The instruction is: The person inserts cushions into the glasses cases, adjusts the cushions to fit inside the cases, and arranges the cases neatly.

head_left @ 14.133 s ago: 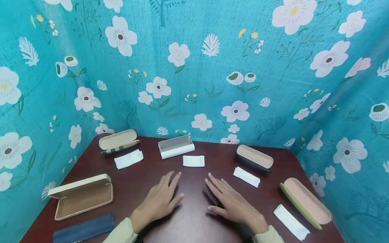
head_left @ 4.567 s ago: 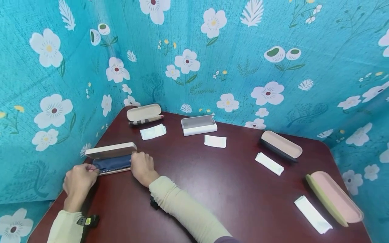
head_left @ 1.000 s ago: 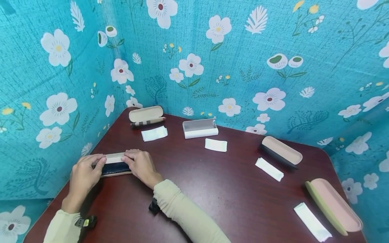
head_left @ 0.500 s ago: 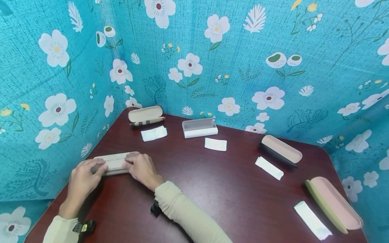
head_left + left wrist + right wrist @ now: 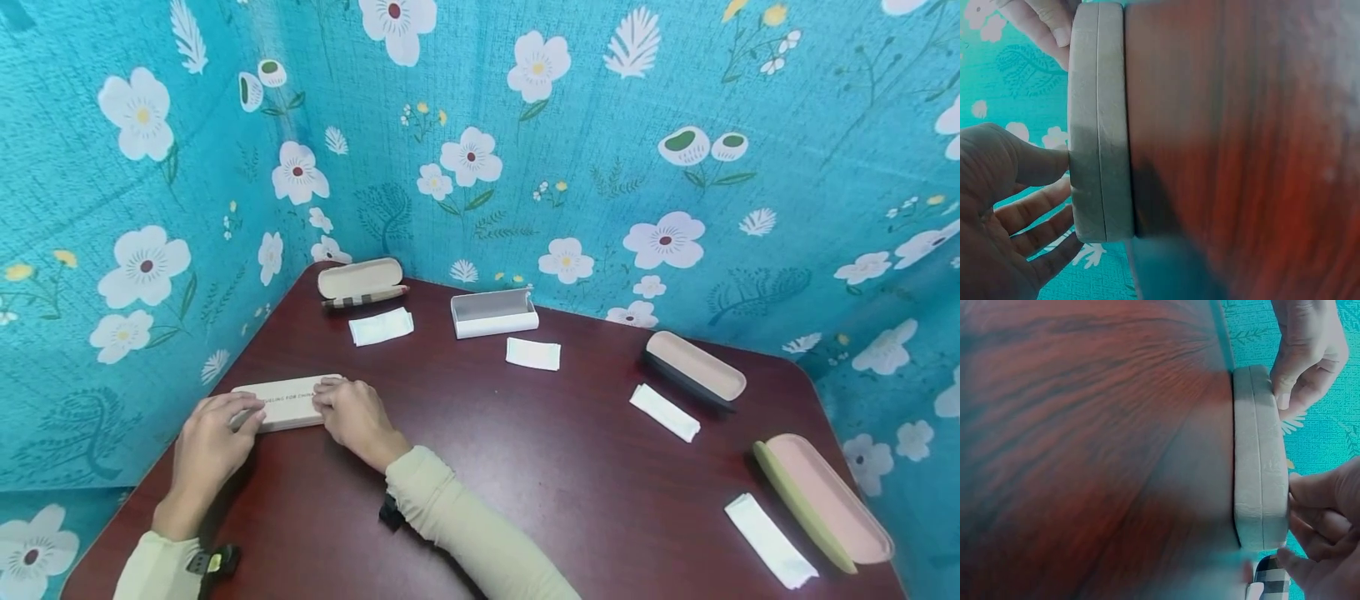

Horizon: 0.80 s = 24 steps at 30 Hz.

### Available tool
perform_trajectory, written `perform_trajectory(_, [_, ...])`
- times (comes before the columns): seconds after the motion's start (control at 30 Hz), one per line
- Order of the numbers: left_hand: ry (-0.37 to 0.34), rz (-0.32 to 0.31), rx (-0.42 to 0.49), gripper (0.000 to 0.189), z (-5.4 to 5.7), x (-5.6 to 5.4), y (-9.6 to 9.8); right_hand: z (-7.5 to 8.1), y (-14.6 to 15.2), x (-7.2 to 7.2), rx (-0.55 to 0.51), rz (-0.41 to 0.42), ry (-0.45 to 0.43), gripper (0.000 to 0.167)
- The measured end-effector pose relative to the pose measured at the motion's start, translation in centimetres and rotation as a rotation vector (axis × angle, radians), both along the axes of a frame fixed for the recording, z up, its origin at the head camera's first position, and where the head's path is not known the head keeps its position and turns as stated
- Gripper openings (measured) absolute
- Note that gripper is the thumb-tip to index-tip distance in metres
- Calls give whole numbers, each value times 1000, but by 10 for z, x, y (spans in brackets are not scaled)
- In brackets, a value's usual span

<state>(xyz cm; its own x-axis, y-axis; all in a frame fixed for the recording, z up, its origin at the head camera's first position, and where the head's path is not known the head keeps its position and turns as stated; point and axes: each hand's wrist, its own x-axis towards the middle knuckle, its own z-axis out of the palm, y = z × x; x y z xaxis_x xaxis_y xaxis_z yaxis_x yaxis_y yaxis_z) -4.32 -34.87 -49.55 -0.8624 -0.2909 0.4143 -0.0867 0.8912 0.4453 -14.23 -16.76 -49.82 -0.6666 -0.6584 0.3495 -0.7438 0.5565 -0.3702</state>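
Teal cloth (image 5: 450,75) printed with pale flowers hangs behind and along both sides of a glossy, reddish-brown counter (image 5: 540,475), whose far corners are rounded and whose top carries a soft sheen near the middle. Toward the counter's left edge lies a closed cream case (image 5: 291,403), the fingers of the left hand (image 5: 212,437) and right hand (image 5: 360,417) touching its lid, relaxed and released. Four opened cases (image 5: 495,325) line the back and right, each with a folded white cloth (image 5: 532,354) near it.
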Motion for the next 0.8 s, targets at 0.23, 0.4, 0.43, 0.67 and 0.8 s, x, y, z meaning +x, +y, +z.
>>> perform_trajectory(0.23, [-37, 1, -1, 16, 7, -4, 7, 5, 5, -7, 15, 54, -137, 14])
perform_trajectory(0.4, [-71, 18, 5, 16, 10, -5, 10, 12, 12, -8, -34, 70, -226, 14])
perform_trajectory(0.43, [-74, 23, 10, 16, 10, -5, 11, 13, 13, -9, -45, 66, -228, 15])
perform_trajectory(0.67, [-52, 24, 34, 17, 16, -13, 19, 14, 24, -16, -133, 68, -178, 17])
perform_trajectory(0.8, [-42, -10, 59, 18, 20, -21, 27, 13, 31, -21, -141, 51, -205, 18])
